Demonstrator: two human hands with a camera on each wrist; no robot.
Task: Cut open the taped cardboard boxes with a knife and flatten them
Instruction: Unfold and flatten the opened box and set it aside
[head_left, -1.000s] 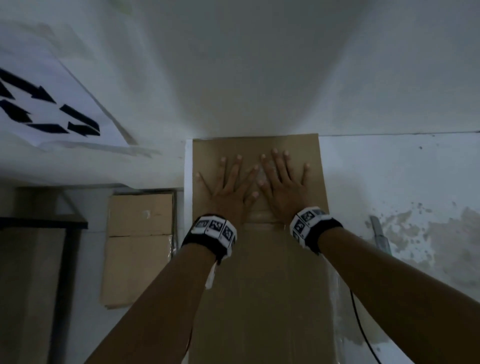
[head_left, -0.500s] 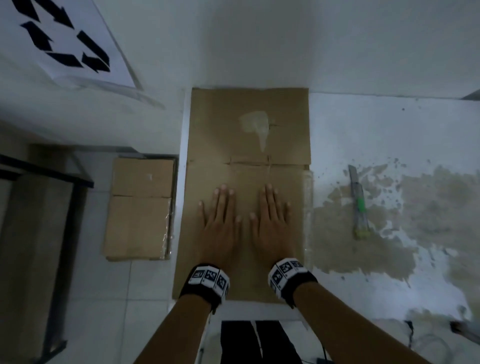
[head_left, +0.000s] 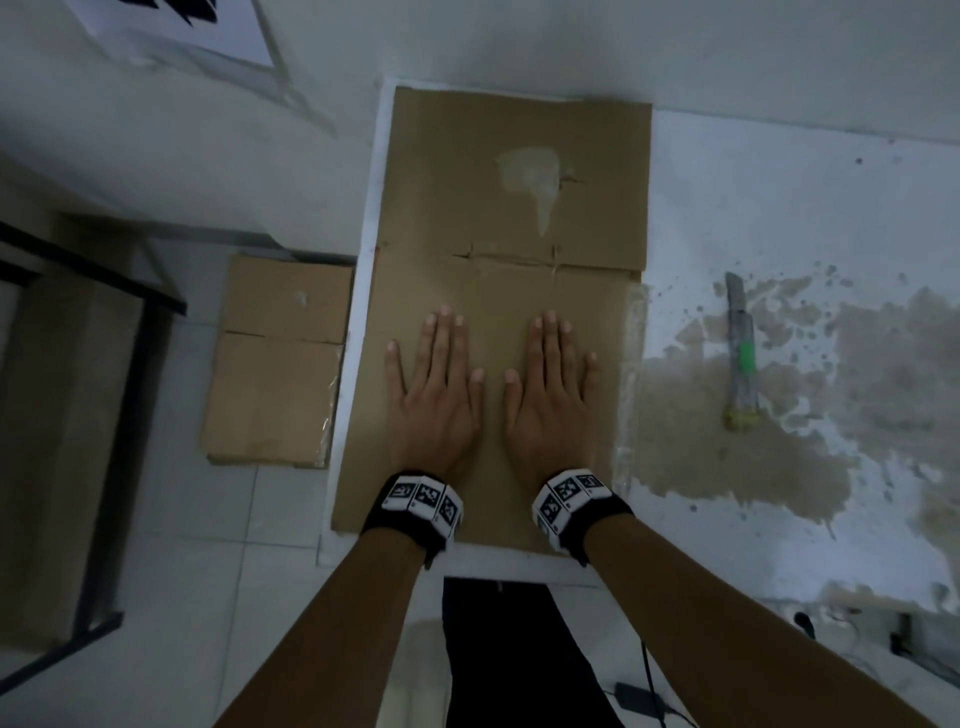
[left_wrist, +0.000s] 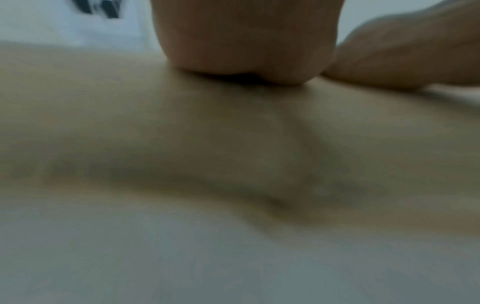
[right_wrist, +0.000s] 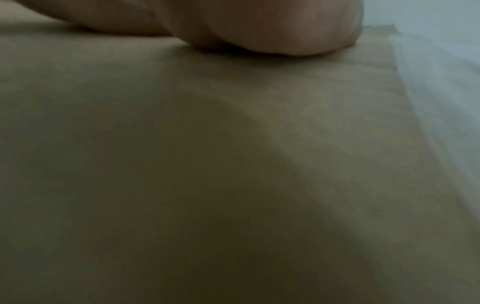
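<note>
Both palms lie flat on the near half of the box (head_left: 511, 332), left hand (head_left: 435, 395) and right hand (head_left: 551, 397) side by side, fingers straight, gripping nothing. Press evenly, then work toward the far fold (probably still springy); the knife (head_left: 742, 353) lies well right of the box.

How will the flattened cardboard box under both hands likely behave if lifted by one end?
The flattened cardboard box would probably hinge and droop at its crosswise crease. It looks thin, so likely light. With the left hand and right hand off it, it may spring up slightly.
</note>
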